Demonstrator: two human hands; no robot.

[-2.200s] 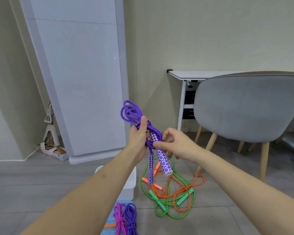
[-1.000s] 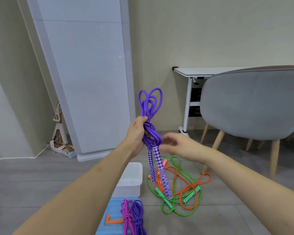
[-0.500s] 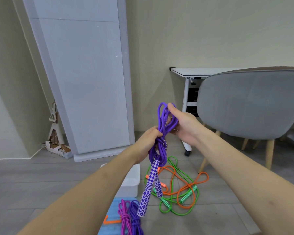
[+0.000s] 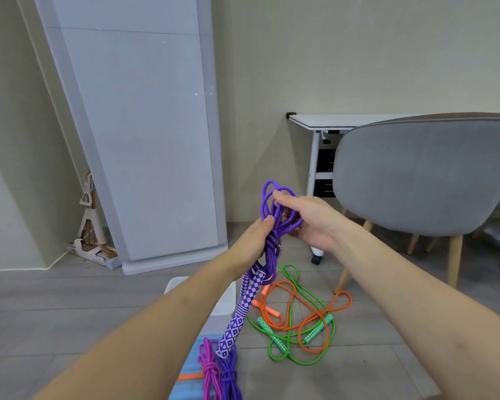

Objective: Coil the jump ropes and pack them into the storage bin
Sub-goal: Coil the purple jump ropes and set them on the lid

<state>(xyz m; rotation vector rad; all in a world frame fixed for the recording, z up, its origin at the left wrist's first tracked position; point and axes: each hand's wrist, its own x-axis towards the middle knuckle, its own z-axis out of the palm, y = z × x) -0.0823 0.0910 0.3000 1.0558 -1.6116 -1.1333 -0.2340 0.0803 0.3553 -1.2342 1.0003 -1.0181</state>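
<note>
- Purple jump rope (image 4: 274, 226) bundled and held up in mid-air above the floor, patterned handles (image 4: 244, 307) hanging down loose.
- Left hand (image 4: 256, 241) clenched round the knotted middle of the bundle; right hand (image 4: 309, 220) now gripping the top loops, no longer down by the handles as a second ago.
- Judged: wrap done, loops being tidied or tightened before packing.
- White bin (image 4: 223, 298) on the floor just below, largely hidden by the left forearm.
- Two coiled ropes, pink (image 4: 210, 368) and purple (image 4: 228, 376), lying on a blue mat (image 4: 188, 385).
- Orange rope (image 4: 306, 319) and green rope (image 4: 286, 342) tangled on the floor, still to coil.
- Grey chair (image 4: 422, 174) and white desk (image 4: 329, 121) behind.
</note>
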